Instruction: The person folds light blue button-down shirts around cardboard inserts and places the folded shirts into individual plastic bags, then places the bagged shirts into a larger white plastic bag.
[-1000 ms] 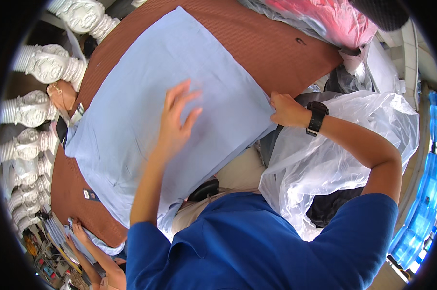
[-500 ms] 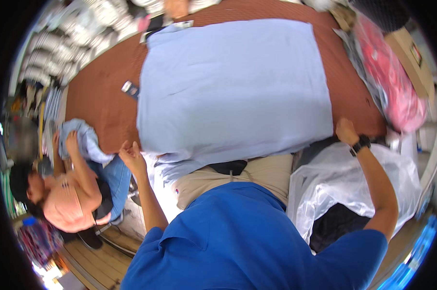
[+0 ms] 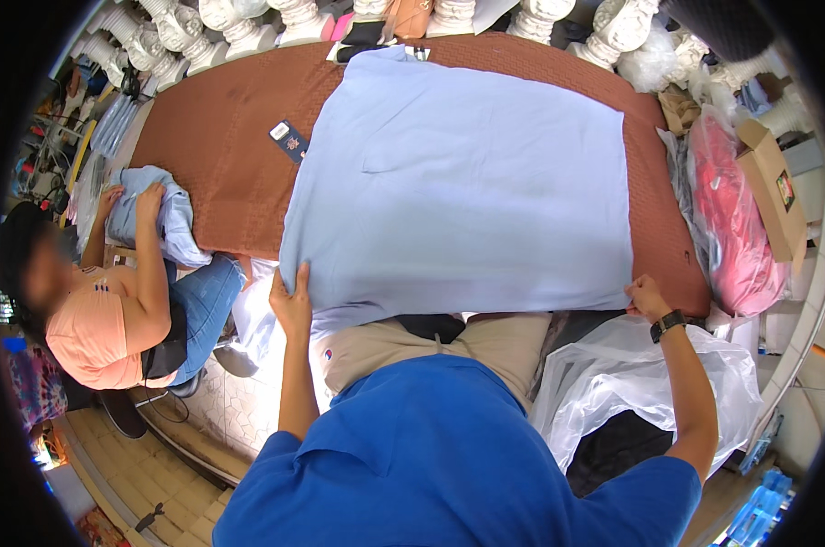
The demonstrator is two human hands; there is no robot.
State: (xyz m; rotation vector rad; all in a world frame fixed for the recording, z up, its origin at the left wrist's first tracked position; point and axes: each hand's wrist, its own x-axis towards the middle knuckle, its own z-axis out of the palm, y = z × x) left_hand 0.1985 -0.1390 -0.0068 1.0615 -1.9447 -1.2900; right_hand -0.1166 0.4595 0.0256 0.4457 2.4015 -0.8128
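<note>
A broad piece of light blue cloth, with a short pocket-like seam on it, is spread over the brown quilted cover in front of me. My left hand has the near left edge of the cloth between thumb and fingers, the thumb lying on top. At the near right corner my right hand, a black watch on its wrist, pinches the cloth with curled fingers. The near edge droops over the table's side toward my lap. A dark tag lies beside the cloth's left edge.
To the left a co-worker in a peach top handles a blue denim-like garment. White balusters line the far side. A red plastic-wrapped bundle and cardboard box stand right. Beside my right arm sits a clear plastic bag with black contents.
My left hand has come in from beside the cloth onto its near left edge. The right hand stays at the near right corner. The view has shifted, showing more of the far side.
</note>
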